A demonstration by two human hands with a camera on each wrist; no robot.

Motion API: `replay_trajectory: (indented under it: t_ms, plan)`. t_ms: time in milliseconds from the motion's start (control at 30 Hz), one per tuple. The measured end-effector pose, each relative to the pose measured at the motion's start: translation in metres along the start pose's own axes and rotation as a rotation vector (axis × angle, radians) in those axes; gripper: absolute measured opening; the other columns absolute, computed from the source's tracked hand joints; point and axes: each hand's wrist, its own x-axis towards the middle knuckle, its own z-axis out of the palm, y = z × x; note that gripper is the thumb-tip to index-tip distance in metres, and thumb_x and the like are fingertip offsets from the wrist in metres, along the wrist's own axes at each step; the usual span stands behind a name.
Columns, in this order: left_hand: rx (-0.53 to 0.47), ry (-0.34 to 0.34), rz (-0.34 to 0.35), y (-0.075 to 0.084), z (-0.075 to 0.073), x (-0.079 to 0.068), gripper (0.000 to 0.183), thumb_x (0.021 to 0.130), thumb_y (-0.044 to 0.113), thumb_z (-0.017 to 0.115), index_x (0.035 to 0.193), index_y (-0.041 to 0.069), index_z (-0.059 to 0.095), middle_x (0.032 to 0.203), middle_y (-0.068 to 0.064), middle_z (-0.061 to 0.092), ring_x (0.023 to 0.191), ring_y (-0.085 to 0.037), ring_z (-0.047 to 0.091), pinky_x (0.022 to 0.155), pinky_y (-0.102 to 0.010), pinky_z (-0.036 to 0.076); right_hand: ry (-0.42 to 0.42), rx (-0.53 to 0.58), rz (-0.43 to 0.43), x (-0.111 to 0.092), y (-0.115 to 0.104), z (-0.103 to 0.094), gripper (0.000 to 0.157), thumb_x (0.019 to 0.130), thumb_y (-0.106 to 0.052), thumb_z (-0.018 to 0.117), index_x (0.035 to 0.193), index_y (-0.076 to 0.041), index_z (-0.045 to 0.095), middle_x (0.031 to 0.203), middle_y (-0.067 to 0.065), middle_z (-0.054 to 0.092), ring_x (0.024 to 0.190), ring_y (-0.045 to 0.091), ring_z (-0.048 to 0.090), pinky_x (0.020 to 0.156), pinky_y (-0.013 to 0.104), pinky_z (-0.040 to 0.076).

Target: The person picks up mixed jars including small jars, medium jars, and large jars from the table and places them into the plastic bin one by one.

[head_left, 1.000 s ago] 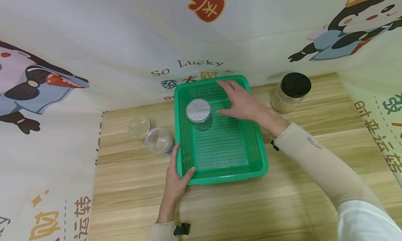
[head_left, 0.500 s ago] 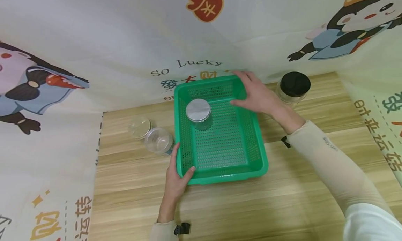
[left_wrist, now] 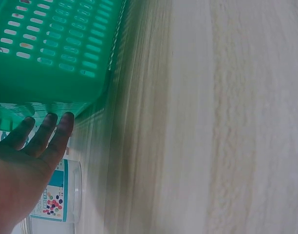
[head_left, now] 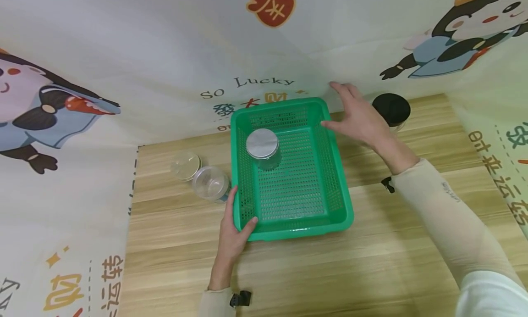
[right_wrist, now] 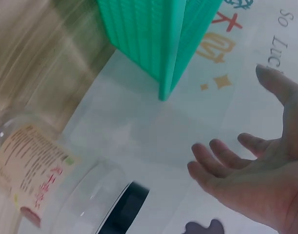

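A green plastic basket (head_left: 297, 230) stands on the wood-grain table, its side wall (left_wrist: 46, 53) close in the left wrist view. At its near left corner my left hand (head_left: 232, 236) holds the rim, thumb over the edge and fingers along the outside. Inside, toward the far left, is a clear jar with a silver lid (head_left: 262, 143). My right hand (head_left: 365, 119) is spread beyond the basket's far right corner, with nothing in its grasp. Beside it stands a clear jar with a black lid (head_left: 391, 109), partly hidden by the hand; the right wrist view shows its label (right_wrist: 34, 165).
Left of the basket are an open clear jar (head_left: 211, 184) with a printed label (left_wrist: 55, 195) and a pale round clear container (head_left: 186, 166) next to it. A printed white cloth (head_left: 173, 46) hangs behind and along both sides of the table (head_left: 313, 275).
My right hand has moved from over the basket's inside to the right, past its rim toward the black-lidded jar. The left hand stays at the basket's corner.
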Motion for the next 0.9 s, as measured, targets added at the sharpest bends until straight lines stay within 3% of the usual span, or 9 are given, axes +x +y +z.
replay_trajectory:
  t_ms: [133,233,533,900]
  plan:
    - [-0.005,-0.003,0.007,0.0,0.0,0.0,0.087,0.086,0.0,0.071,0.158,0.01,0.023,0.158,-0.02,0.03,0.143,-0.036,0.031,0.113,-0.056,0.026,0.037,0.012,0.035,-0.002,0.01,-0.007,0.092,0.09,-0.039,0.07,0.16,-0.014,0.016,0.158,0.022,0.024,0.134,0.046,0.04,0.105,0.061,0.036]
    - [-0.002,-0.001,0.016,0.001,0.001,0.0,0.086,0.086,0.0,0.07,0.157,0.009,0.023,0.157,-0.021,0.031,0.142,-0.036,0.032,0.113,-0.056,0.026,0.046,0.008,0.04,-0.004,0.018,-0.01,0.092,0.089,-0.037,0.072,0.159,-0.012,0.018,0.158,0.023,0.025,0.142,0.043,0.03,0.11,0.06,0.029]
    - [0.001,-0.003,0.01,0.001,0.001,0.001,0.086,0.085,-0.002,0.07,0.157,0.009,0.023,0.158,-0.021,0.03,0.143,-0.037,0.03,0.113,-0.057,0.025,0.11,-0.024,0.023,-0.013,0.038,-0.017,0.08,0.089,-0.03,0.073,0.154,-0.005,0.032,0.153,0.022,0.035,0.14,0.043,0.032,0.111,0.058,0.029]
    - [-0.011,-0.001,0.024,0.0,0.002,0.001,0.085,0.086,-0.002,0.07,0.157,0.006,0.023,0.158,-0.022,0.028,0.144,-0.038,0.028,0.113,-0.058,0.024,0.099,-0.006,0.065,-0.027,0.061,-0.026,0.078,0.091,-0.031,0.07,0.154,-0.004,0.032,0.155,0.026,0.027,0.141,0.047,0.027,0.111,0.062,0.026]
